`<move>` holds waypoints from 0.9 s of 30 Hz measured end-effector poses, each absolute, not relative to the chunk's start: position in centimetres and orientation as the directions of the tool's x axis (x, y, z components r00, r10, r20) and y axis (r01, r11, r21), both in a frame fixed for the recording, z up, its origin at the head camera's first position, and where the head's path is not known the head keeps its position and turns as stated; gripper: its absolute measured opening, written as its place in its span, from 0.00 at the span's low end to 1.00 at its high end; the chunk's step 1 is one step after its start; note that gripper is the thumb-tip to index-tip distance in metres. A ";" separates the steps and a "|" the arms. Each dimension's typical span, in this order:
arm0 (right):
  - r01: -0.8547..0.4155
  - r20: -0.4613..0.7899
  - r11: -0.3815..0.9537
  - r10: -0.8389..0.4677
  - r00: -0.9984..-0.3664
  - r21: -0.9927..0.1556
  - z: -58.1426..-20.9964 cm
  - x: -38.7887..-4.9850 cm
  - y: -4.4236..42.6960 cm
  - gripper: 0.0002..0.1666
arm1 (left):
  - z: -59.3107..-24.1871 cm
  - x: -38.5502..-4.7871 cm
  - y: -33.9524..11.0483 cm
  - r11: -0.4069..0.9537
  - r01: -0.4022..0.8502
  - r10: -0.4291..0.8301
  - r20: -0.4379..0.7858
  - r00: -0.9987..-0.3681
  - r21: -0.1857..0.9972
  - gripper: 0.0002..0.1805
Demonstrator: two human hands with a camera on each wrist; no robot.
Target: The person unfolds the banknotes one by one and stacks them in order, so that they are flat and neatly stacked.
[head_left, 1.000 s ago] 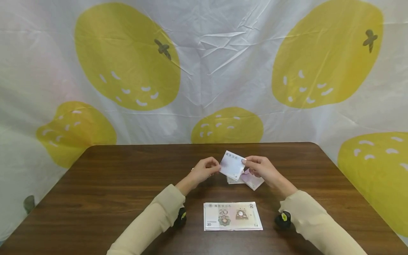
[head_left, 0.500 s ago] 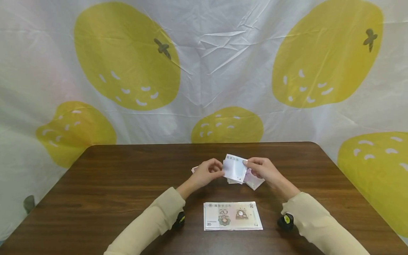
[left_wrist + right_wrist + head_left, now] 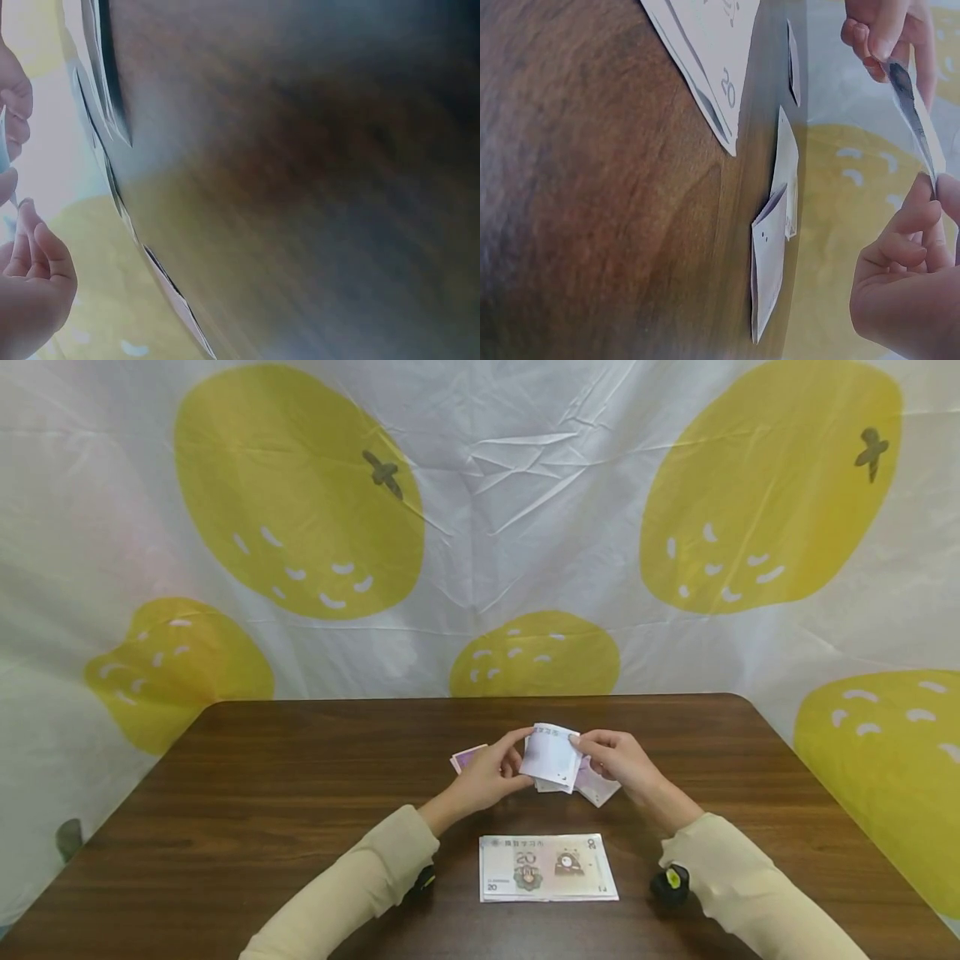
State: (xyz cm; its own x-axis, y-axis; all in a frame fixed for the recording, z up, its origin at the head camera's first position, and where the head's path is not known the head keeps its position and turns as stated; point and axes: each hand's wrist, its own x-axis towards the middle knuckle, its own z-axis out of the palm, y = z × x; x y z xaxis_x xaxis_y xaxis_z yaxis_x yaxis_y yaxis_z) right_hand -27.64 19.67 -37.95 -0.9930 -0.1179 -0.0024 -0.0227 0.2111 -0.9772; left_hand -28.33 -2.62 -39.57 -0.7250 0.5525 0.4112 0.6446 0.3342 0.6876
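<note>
Both hands hold a folded play banknote [image 3: 551, 756], pale and printed, raised above the table's far middle. My left hand [image 3: 487, 775] takes its left edge, forefinger at the upper corner and thumb at the lower one. Thumb and fingers of my right hand [image 3: 618, 764] pinch its upper right corner. Seen nearly edge-on in the right wrist view, the folded note [image 3: 916, 112] spans the two hands. Beneath it lie other folded notes, one of them purplish [image 3: 597, 783]. Another purple note [image 3: 467, 758] is partly hidden behind my left hand.
A stack of flat play banknotes [image 3: 549, 868], a 20 on top, lies near the front of the brown wooden table [image 3: 300, 777]. Behind the table hangs a white cloth [image 3: 480, 527] with yellow fruit prints. Dark wrist devices sit at both cuffs.
My left hand's fingers have spread from a pinch at the note's left side to span its left edge. The note has come down slightly, and the purple note at left shows more.
</note>
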 end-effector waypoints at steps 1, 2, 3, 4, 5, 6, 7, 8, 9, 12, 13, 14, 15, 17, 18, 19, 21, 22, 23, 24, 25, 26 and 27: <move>-0.027 0.000 0.216 -0.125 -0.992 -0.976 -38.0 -27.6 19.7 0.14 | -39.6 -28.3 -2.6 0.333 0.649 0.555 0.414 -0.722 0.684 0.34; -0.031 0.002 0.219 -0.130 -0.992 -0.975 -37.9 -27.6 19.7 0.14 | -39.6 -28.3 -2.6 0.333 0.651 0.555 0.417 -0.720 0.682 0.34; -0.034 0.004 0.222 -0.136 -0.991 -0.974 -37.9 -27.6 19.7 0.15 | -39.5 -28.3 -2.6 0.332 0.651 0.556 0.417 -0.719 0.682 0.34; -0.037 0.006 0.225 -0.139 -0.990 -0.974 -37.9 -27.6 19.6 0.15 | -39.5 -28.2 -2.6 0.335 0.649 0.554 0.415 -0.722 0.683 0.34; -0.039 0.007 0.227 -0.143 -0.990 -0.973 -37.9 -27.5 19.7 0.15 | -39.5 -28.2 -2.6 0.336 0.648 0.553 0.413 -0.724 0.684 0.33; -0.040 0.008 0.225 -0.143 -0.990 -0.974 -37.8 -27.5 19.6 0.15 | -39.5 -28.2 -2.7 0.339 0.644 0.551 0.410 -0.727 0.686 0.33; -0.040 0.008 0.223 -0.144 -0.990 -0.974 -37.8 -27.5 19.6 0.15 | -39.4 -28.1 -2.7 0.340 0.642 0.550 0.408 -0.729 0.687 0.32; -0.038 0.007 0.221 -0.140 -0.990 -0.975 -37.8 -27.4 19.6 0.15 | -39.4 -28.1 -2.7 0.344 0.639 0.549 0.405 -0.731 0.687 0.31; -0.035 0.005 0.219 -0.137 -0.991 -0.975 -37.7 -27.4 19.6 0.15 | -39.4 -28.1 -2.7 0.348 0.637 0.549 0.402 -0.733 0.688 0.31; -0.023 -0.005 0.221 -0.122 -0.993 -0.975 -37.7 -27.3 19.6 0.14 | -39.3 -28.0 -2.8 0.356 0.630 0.548 0.391 -0.739 0.690 0.28; -0.018 -0.008 0.223 -0.117 -0.993 -0.975 -37.8 -27.3 19.6 0.14 | -39.3 -28.0 -2.8 0.357 0.628 0.546 0.390 -0.741 0.692 0.27; -0.015 -0.011 0.228 -0.112 -0.994 -0.974 -37.8 -27.3 19.6 0.14 | -39.3 -28.0 -2.8 0.359 0.626 0.545 0.389 -0.743 0.692 0.26; -0.015 -0.010 0.231 -0.109 -0.994 -0.973 -37.9 -27.3 19.6 0.14 | -39.3 -28.0 -2.8 0.361 0.625 0.542 0.390 -0.744 0.692 0.25; -0.019 -0.005 0.235 -0.103 -0.995 -0.972 -38.0 -27.4 19.7 0.14 | -39.3 -27.9 -2.8 0.364 0.629 0.534 0.400 -0.745 0.687 0.23; -0.023 0.000 0.233 -0.098 -0.995 -0.972 -38.0 -27.4 19.6 0.15 | -39.2 -27.8 -2.8 0.368 0.635 0.529 0.408 -0.744 0.680 0.21; -0.026 0.005 0.232 -0.093 -0.996 -0.972 -38.1 -27.4 19.6 0.15 | -39.2 -27.8 -2.8 0.375 0.642 0.523 0.419 -0.742 0.669 0.20; -0.042 0.022 0.224 -0.090 -0.996 -0.974 -38.0 -27.3 19.5 0.17 | -39.1 -27.7 -2.8 0.394 0.656 0.508 0.442 -0.739 0.644 0.17; -0.050 0.031 0.218 -0.090 -0.995 -0.975 -38.0 -27.2 19.4 0.18 | -39.1 -27.7 -2.8 0.405 0.658 0.498 0.450 -0.741 0.635 0.17; -0.057 0.039 0.211 -0.089 -0.995 -0.976 -38.0 -27.1 19.3 0.19 | -39.1 -27.6 -2.8 0.415 0.660 0.490 0.457 -0.742 0.626 0.16; -0.068 0.050 0.207 -0.090 -0.995 -0.976 -37.9 -27.1 19.3 0.20 | -39.1 -27.6 -2.8 0.424 0.660 0.481 0.463 -0.744 0.620 0.15; -0.077 0.060 0.202 -0.092 -0.994 -0.976 -37.8 -27.0 19.2 0.20 | -39.1 -27.6 -2.8 0.432 0.657 0.474 0.464 -0.748 0.618 0.15; -0.086 0.069 0.197 -0.096 -0.993 -0.977 -37.8 -26.9 19.1 0.21 | -39.1 -27.6 -2.7 0.434 0.655 0.467 0.467 -0.751 0.619 0.15; -0.092 0.074 0.195 -0.096 -0.993 -0.977 -37.8 -26.9 19.0 0.22 | -39.1 -27.5 -2.7 0.432 0.648 0.459 0.466 -0.757 0.627 0.13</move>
State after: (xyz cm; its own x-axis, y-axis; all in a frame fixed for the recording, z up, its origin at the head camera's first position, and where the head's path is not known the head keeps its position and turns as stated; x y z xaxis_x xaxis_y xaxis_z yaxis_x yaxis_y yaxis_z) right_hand -26.89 19.02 -37.83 -0.9926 -0.0963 0.0745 -0.0921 0.1945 -0.9766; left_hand -27.54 -2.73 -39.08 -0.7567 0.4590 0.4656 0.6481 0.4324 0.6270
